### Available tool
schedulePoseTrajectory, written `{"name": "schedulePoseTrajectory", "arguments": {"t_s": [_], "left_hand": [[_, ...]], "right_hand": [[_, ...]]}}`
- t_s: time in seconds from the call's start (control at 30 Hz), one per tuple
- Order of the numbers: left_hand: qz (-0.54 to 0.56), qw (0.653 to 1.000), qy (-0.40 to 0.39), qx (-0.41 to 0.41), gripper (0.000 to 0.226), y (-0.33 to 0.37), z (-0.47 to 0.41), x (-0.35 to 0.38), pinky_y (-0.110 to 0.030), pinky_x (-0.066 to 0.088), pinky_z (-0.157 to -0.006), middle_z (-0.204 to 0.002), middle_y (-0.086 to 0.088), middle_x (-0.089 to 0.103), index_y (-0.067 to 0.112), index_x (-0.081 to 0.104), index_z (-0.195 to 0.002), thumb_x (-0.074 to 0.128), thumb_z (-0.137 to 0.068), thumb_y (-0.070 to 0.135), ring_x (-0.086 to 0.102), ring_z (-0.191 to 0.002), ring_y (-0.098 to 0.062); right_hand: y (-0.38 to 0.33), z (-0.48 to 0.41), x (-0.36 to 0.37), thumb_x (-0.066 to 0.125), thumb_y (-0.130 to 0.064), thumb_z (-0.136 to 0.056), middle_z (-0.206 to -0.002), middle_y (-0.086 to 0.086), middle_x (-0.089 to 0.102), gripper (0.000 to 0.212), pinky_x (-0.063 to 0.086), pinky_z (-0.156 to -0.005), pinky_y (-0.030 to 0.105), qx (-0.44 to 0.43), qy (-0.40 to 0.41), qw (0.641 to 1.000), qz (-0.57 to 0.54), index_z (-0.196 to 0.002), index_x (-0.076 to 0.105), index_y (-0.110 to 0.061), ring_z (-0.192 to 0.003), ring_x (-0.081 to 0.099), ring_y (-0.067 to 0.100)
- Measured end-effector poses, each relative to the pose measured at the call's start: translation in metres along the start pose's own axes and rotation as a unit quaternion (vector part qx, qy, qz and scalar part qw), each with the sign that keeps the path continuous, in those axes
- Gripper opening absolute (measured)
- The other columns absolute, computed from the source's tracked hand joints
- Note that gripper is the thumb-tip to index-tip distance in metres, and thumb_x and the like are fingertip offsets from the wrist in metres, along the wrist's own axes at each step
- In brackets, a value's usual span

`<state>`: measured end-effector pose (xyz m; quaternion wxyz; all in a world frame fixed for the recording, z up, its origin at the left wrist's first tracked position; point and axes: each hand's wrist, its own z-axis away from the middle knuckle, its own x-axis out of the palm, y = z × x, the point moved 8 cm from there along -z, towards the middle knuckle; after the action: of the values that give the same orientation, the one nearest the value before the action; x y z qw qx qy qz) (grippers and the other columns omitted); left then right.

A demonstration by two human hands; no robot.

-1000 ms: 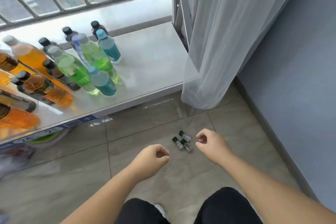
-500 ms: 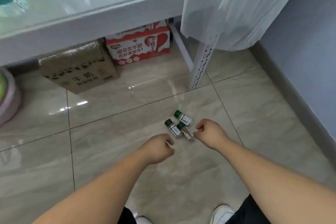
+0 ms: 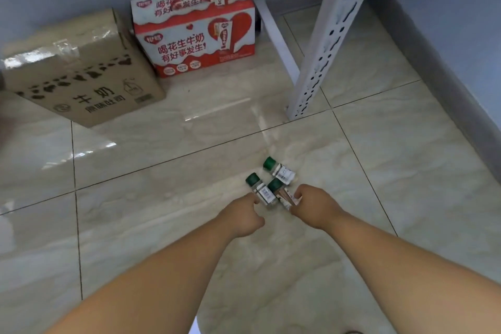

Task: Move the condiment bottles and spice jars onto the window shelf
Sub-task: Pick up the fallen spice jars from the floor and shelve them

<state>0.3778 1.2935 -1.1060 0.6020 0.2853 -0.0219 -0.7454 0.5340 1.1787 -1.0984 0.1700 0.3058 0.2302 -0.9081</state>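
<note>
1. The tiled floor (image 3: 162, 198) fills most of the frame. It is where the last of my task things sit, so I am reaching low toward it.
2. A brown cardboard box (image 3: 81, 70) lies at the upper left, pushed under the shelf as storage. It is well apart from my hands.
3. A red-and-white milk carton (image 3: 195, 35) stands at upper centre, just beside the box. It is stored there too and is no part of this job.
4. The white perforated shelf leg (image 3: 325, 49) slants down at the upper right. The window shelf it carries is above the frame, so the goal is out of view.
5. My right hand (image 3: 314, 206), right of centre, is curled and pinches the lower end of the middle jar (image 3: 282, 193). I take the end lying nearest to me.
6. My left hand (image 3: 241, 218), at centre, is curled with a fingertip touching the left jar (image 3: 261, 192). I cannot tell whether it grips yet. I judge it is about to take this jar, so both hands can lift at once.
7. All three green-capped spice jars lie on their sides, bunched at centre with caps pointing up-left. The far jar (image 3: 280, 171) lies just beyond the other two, and neither hand touches it. I expect it needs another reach.
</note>
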Motion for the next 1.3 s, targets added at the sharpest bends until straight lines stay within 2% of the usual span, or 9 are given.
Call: {"name": "schedulePoseTrajectory", "arguments": {"t_s": [0.1, 0.17, 0.3, 0.47, 0.7, 0.87, 0.97, 1.1, 1.3], "left_hand": [[0.098, 0.992, 0.061, -0.043, 0.02, -0.007, -0.022, -0.004, -0.025, 0.039, -0.062, -0.089, -0.003, 0.063, 0.013, 0.065, -0.098, 0.071, -0.088, 0.03, 0.06, -0.076, -0.02], [0.168, 0.979, 0.089, -0.072, 0.028, -0.012, -0.037, -0.003, -0.026, 0.04, -0.06, -0.07, -0.006, 0.058, 0.012, 0.06, -0.072, 0.072, -0.086, 0.034, 0.065, -0.068, -0.028], [0.232, 0.957, 0.135, -0.107, 0.034, -0.02, -0.057, 0.004, -0.027, 0.041, -0.06, -0.086, -0.015, 0.072, 0.011, 0.067, -0.079, 0.072, -0.086, 0.044, 0.072, -0.084, -0.033], [0.254, 0.948, 0.146, -0.125, 0.045, -0.024, -0.065, 0.017, -0.026, 0.037, -0.05, -0.09, -0.01, 0.074, 0.01, 0.074, -0.095, 0.073, -0.082, 0.054, 0.071, -0.083, -0.028], [0.231, 0.955, 0.181, -0.052, 0.038, -0.006, -0.049, -0.011, -0.027, 0.034, -0.049, -0.061, -0.002, 0.062, 0.018, 0.062, -0.056, 0.073, -0.085, 0.04, 0.058, -0.06, -0.02], [0.249, 0.937, 0.24, 0.054, 0.022, 0.018, -0.018, -0.069, -0.025, 0.039, -0.054, -0.071, 0.007, 0.066, 0.02, 0.067, -0.076, 0.079, -0.085, 0.037, 0.063, -0.07, -0.015], [0.285, 0.918, 0.257, 0.102, 0.022, 0.037, 0.008, -0.104, -0.033, 0.056, -0.071, -0.085, 0.004, 0.075, 0.02, 0.07, -0.092, 0.082, -0.08, 0.034, 0.072, -0.082, -0.017], [0.329, 0.879, 0.286, 0.194, 0.035, 0.071, 0.067, -0.154, -0.035, 0.061, -0.083, -0.093, 0.004, 0.079, 0.022, 0.072, -0.108, 0.081, -0.075, 0.029, 0.075, -0.088, -0.014], [0.289, 0.867, 0.296, 0.276, 0.03, 0.127, 0.178, -0.209, -0.023, 0.059, -0.076, -0.096, 0.01, 0.079, 0.026, 0.071, -0.112, 0.082, -0.085, 0.018, 0.074, -0.087, -0.007]], "right_hand": [[0.003, -0.013, 0.014, 0.065, -0.036, -0.091, -0.119, 0.013, 0.065, 0.037, 0.044, -0.074, 0.031, 0.001, 0.01, 1.0, 0.005, -0.117, 0.059, -0.011, -0.107, 0.063, 0.031], [0.001, -0.02, 0.024, 0.064, -0.033, -0.091, -0.122, 0.014, 0.062, 0.039, 0.048, -0.081, 0.033, 0.0, 0.013, 1.0, 0.006, -0.121, 0.056, -0.011, -0.111, 0.061, 0.033], [-0.005, -0.031, 0.032, 0.064, -0.029, -0.09, -0.125, 0.013, 0.058, 0.045, 0.049, -0.095, 0.038, 0.007, 0.032, 0.999, 0.029, -0.131, 0.053, -0.013, -0.12, 0.057, 0.034], [-0.007, -0.036, 0.042, 0.062, -0.027, -0.091, -0.12, 0.012, 0.062, 0.037, 0.049, -0.087, 0.034, 0.015, 0.024, 0.999, 0.02, -0.125, 0.056, -0.014, -0.112, 0.062, 0.032], [-0.016, -0.026, 0.029, 0.065, -0.02, -0.08, -0.092, -0.002, 0.068, 0.013, 0.047, -0.065, 0.028, 0.001, 0.017, 0.992, -0.128, -0.092, 0.06, -0.025, -0.087, 0.065, 0.022], [-0.049, -0.011, -0.017, 0.071, -0.016, -0.078, -0.086, -0.003, 0.067, 0.02, 0.046, -0.063, 0.028, -0.058, 0.059, 0.974, -0.211, -0.095, 0.061, -0.018, -0.079, 0.064, 0.019], [-0.071, 0.005, -0.052, 0.074, -0.018, -0.08, -0.088, 0.001, 0.069, 0.021, 0.053, -0.07, 0.034, -0.1, 0.089, 0.961, -0.244, -0.097, 0.062, -0.018, -0.08, 0.067, 0.019], [-0.104, 0.046, -0.113, 0.076, -0.006, -0.085, -0.091, 0.005, 0.074, 0.02, 0.053, -0.065, 0.015, -0.151, 0.139, 0.912, -0.356, -0.096, 0.066, -0.02, -0.072, 0.068, 0.004], [-0.135, 0.127, -0.195, 0.079, -0.023, -0.087, -0.094, -0.014, 0.078, 0.02, 0.059, -0.085, 0.034, -0.225, 0.193, 0.886, -0.356, -0.103, 0.069, -0.031, -0.088, 0.073, 0.002]]}}
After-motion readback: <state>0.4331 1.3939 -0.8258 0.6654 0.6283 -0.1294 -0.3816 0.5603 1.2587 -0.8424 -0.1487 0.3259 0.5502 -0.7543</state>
